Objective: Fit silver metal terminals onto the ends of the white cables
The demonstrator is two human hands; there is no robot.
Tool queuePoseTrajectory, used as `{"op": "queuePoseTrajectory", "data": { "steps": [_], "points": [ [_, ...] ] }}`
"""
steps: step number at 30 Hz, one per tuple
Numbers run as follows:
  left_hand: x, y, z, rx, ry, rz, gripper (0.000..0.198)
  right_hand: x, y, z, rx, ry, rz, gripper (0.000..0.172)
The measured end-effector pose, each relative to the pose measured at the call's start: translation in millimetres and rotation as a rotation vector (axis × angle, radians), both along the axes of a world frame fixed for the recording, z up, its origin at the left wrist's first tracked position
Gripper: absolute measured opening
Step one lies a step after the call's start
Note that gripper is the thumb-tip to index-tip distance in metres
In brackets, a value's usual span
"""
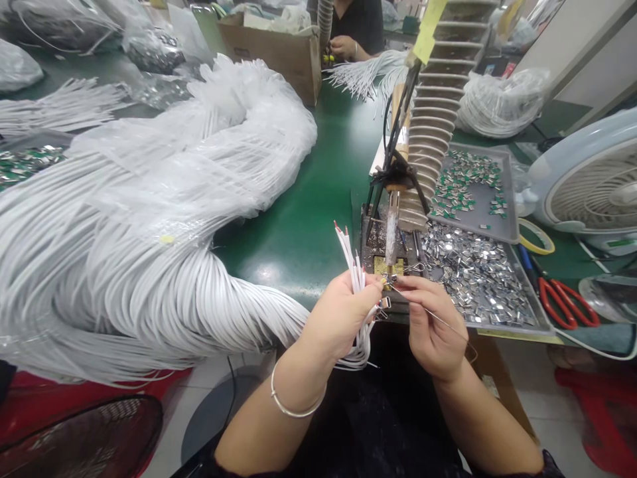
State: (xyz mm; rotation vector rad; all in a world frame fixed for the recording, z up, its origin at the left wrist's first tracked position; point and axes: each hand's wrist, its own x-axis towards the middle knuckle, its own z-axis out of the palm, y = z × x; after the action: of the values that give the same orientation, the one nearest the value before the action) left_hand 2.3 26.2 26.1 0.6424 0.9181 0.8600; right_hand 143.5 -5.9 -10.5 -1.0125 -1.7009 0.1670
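Note:
My left hand [333,315] is closed around several white cables [355,269], whose stripped ends with red inner wires stick up above the fingers. A small metal plug [385,303] hangs beside its fingertips. Pinched in my right hand [435,325] is a thin solder wire [450,326], trailing back past the wrist. The fingertips of both hands meet just below the tip of a soldering iron [392,232], which is fixed pointing down in a stand. A small metal piece at the tip is partly hidden by my fingers.
A big bundle of white cables [149,265] covers the left of the green table [279,245]. To the right lie a tray of metal shells [478,279], a tray of green-ended connectors [502,219], red-handled pliers [567,302] and a fan [597,179]. A ribbed hose [438,113] hangs overhead; another person [353,30] sits opposite.

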Motion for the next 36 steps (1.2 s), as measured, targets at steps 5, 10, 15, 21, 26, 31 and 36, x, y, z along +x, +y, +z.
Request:
{"op": "queuePoseTrajectory", "data": {
  "steps": [5, 10, 15, 21, 26, 31, 36],
  "points": [
    [0.8, 0.1, -5.5, -0.002, 0.034, -0.021, 0.010, 0.2, 0.5, -2.1, 0.002, 0.028, 0.001, 0.028],
    [0.1, -1.0, -6.9, 0.005, 0.048, -0.022, 0.007, -0.7, 0.3, -5.8, -0.008, 0.111, -0.008, 0.027],
    [1.1, -1.2, -6.4, -0.004, 0.033, -0.011, 0.008, -1.2, 0.6, -5.4, 0.005, 0.147, -0.001, 0.025],
    [1.3, -1.0, -7.5, -0.010, -0.021, 0.002, 0.009, -1.3, 2.0, -4.5, 0.012, 0.122, -0.016, 0.025],
    [1.9, 0.7, -5.9, 0.010, -0.033, -0.006, 0.011, -1.5, 3.7, -4.2, 0.026, 0.110, -0.003, 0.027],
    [2.1, 0.6, -5.6, 0.002, -0.025, 0.007, 0.011, -1.7, 5.4, -1.5, 0.047, 0.075, -0.004, 0.025],
    [1.4, -0.4, -5.3, 0.016, -0.027, 0.012, 0.012, -3.6, 7.6, 3.0, 0.070, 0.027, -0.024, 0.022]
  ]
}}
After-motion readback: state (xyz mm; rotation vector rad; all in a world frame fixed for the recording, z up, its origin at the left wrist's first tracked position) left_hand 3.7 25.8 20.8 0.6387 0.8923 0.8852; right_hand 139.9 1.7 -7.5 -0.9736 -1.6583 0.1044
